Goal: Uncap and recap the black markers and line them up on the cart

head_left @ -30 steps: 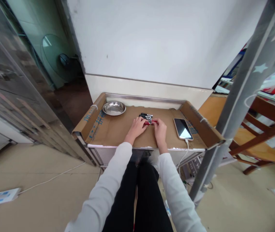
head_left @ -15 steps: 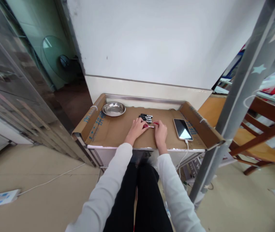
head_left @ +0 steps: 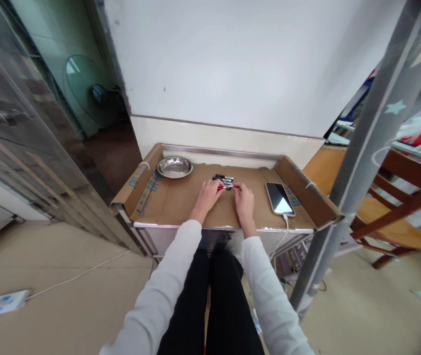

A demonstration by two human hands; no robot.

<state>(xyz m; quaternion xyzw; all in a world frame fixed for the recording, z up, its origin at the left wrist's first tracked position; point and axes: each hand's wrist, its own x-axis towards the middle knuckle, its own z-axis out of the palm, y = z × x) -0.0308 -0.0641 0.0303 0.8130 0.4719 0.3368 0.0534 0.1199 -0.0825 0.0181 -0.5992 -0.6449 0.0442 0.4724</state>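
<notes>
My L hand (head_left: 206,195) has its fingertips pinched nearly closed on a red pen (head_left: 220,188), which lies roughly level just above or on the cardboard (head_left: 180,202); can't tell if it's touching, as my fingers hide part of it. My R hand (head_left: 245,199) is likewise closed to a small pinch, w/ a short red piece (head_left: 236,187) at the tips, prob. the pen's cap. The pen's pale end sits btwn the two hands, pointing R, approx. in line w/ the piece; can't tell whether they meet. The black pens (head_left: 223,178) lie in a small group just beyond my fingertips, v. close to the red one. Steel dish (head_left: 174,167) is at the far L of the cardboard, well apart from my hands; phone (head_left: 280,198) is off to the R, w/ a white cable (head_left: 287,224) plugged into its near end. Step in hand, I'd judge: working the red pen & its cap w/ both hands, on or off unclear. Next move prob. calls for a steady L grip, a straight R push or pull along the pen's axis, & care not to knock the black ones.
</notes>
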